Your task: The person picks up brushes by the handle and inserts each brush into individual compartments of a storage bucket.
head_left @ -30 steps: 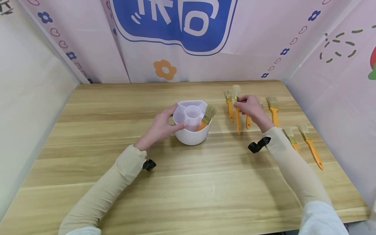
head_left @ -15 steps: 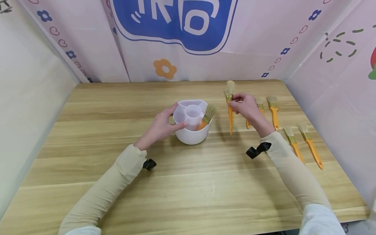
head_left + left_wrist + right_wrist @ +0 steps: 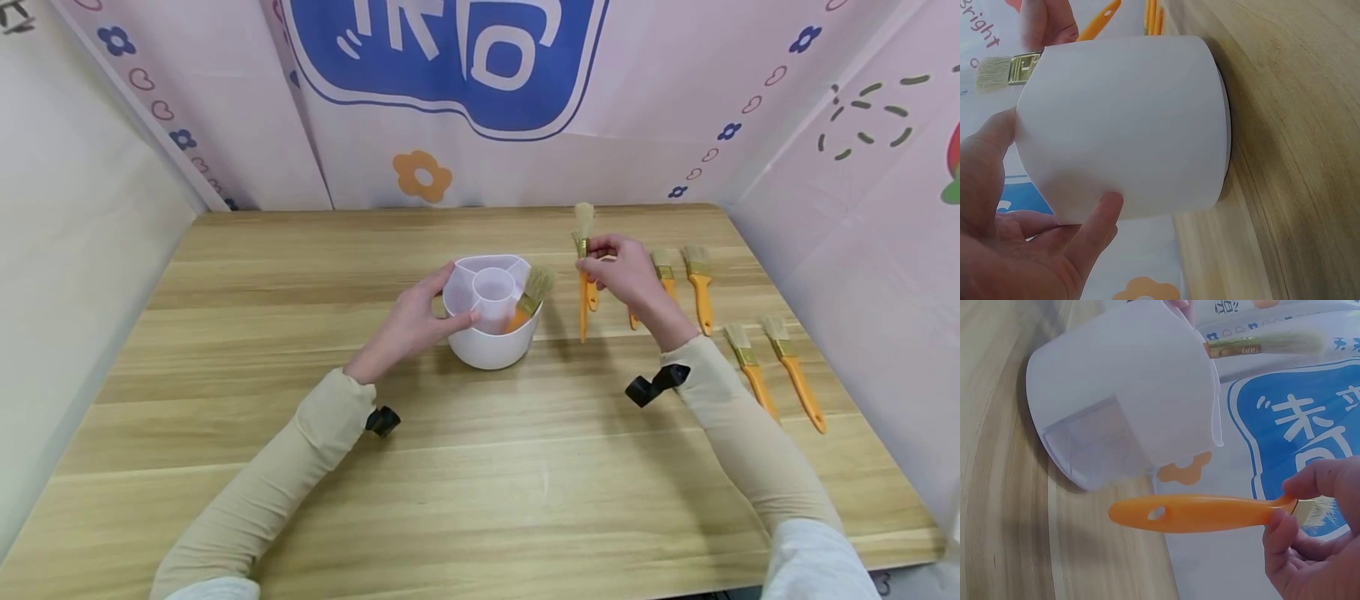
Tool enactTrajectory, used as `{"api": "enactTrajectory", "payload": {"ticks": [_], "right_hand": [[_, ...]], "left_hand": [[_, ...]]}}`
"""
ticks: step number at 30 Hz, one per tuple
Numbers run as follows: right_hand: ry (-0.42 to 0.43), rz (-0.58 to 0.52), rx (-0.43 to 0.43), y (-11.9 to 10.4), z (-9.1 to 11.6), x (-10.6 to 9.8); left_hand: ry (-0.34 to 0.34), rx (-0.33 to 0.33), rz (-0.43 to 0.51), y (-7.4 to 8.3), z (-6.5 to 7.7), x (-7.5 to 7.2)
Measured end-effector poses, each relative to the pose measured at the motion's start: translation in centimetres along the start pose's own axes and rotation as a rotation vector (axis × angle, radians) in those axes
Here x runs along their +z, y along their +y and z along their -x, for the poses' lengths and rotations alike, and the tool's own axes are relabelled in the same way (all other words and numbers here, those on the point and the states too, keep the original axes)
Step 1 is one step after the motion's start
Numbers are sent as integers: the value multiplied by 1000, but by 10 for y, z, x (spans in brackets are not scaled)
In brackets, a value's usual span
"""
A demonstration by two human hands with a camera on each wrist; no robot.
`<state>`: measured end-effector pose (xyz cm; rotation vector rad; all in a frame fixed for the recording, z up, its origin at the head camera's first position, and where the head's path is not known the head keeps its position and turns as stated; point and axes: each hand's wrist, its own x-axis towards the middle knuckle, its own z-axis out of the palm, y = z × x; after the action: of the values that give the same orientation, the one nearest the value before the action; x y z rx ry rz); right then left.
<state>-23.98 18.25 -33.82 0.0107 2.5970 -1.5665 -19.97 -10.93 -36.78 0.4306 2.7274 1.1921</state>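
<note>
A white round pot [image 3: 491, 353] with a central cup and divided compartments stands on the wooden table. My left hand [image 3: 405, 325] grips its left side, thumb at the front rim and fingers toward the back. One paintbrush [image 3: 537, 287] leans in the pot's right compartment, bristles up. To the right of the pot, my right hand [image 3: 626, 271] pinches a second paintbrush [image 3: 1210, 512] near its metal band. That brush is upright, bristles up, with its orange handle hanging down. In the right wrist view the handle's hole end points toward the pot.
Behind the held brush lies another paintbrush [image 3: 592, 296], partly hidden. Farther right are several more, among them a wide brush [image 3: 699, 287] and one at the far right [image 3: 797, 379]. A printed backdrop [image 3: 630, 167] rises along the table's back edge.
My right hand has carried the held paintbrush left, away from the other brushes on the right and in front of the leftmost one. My left hand and the pot have stayed put.
</note>
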Motion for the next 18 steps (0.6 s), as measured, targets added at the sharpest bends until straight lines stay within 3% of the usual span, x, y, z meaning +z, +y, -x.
{"api": "enactTrajectory", "payload": {"ticks": [18], "right_hand": [[-33, -77, -101, -19, 17, 8]], "left_hand": [[2, 0, 8, 0, 0, 0]]}}
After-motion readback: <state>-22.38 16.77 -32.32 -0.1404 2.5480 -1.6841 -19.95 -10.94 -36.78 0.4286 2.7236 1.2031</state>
